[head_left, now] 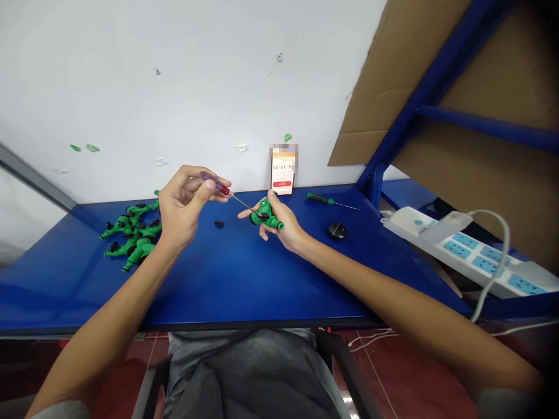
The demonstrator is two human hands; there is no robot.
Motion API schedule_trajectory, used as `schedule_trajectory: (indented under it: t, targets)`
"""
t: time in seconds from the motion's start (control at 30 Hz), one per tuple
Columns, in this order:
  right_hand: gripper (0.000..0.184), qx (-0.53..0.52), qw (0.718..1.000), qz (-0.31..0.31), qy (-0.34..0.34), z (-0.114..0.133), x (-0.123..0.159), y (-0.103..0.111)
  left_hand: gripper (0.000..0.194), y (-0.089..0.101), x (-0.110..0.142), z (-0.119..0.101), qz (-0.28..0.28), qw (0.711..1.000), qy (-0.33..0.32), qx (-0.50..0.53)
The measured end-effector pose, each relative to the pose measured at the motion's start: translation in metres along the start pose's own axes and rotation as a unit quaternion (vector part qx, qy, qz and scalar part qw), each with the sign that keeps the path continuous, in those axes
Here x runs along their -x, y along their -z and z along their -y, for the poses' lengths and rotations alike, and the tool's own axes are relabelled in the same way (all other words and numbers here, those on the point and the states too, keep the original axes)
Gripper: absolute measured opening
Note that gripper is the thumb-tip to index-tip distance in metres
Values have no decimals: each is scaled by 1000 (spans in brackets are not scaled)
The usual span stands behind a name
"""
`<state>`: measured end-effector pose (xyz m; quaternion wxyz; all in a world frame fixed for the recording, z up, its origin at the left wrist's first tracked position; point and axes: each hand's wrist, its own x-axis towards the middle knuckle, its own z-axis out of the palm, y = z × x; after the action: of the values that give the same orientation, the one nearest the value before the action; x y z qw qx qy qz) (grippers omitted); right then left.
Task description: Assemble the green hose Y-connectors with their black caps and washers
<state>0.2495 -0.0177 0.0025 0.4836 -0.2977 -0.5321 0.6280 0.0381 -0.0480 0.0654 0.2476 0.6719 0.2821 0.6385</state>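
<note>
We record a green plastic hose fitting [266,214] with a black insert, held over the blue table [244,279], back from its middle. The right hand [282,220] is closed around the fitting's body. The left hand [181,205] grips a screwdriver [213,183] with a translucent purple and red handle between thumb and fingers. Its thin steel shaft slants across to the fitting, the tip at the black insert.

A small black part [218,223] lies on the table between the hands. A heap of green fittings [131,233] sits just left of the left hand. Right of the right hand lie a green-handled screwdriver [318,198] and a round black piece [338,230]. A phone [283,174] showing a timer stands against the white wall [174,87]. A power strip [463,250] lies further right.
</note>
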Motion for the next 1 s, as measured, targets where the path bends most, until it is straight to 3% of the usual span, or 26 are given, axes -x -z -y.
schedule_trajectory:
  t: [1.0]
  targets:
    - [64,10,1000,5,13,2,1,-4,30,-3,5,-1,-11,1000,5,2]
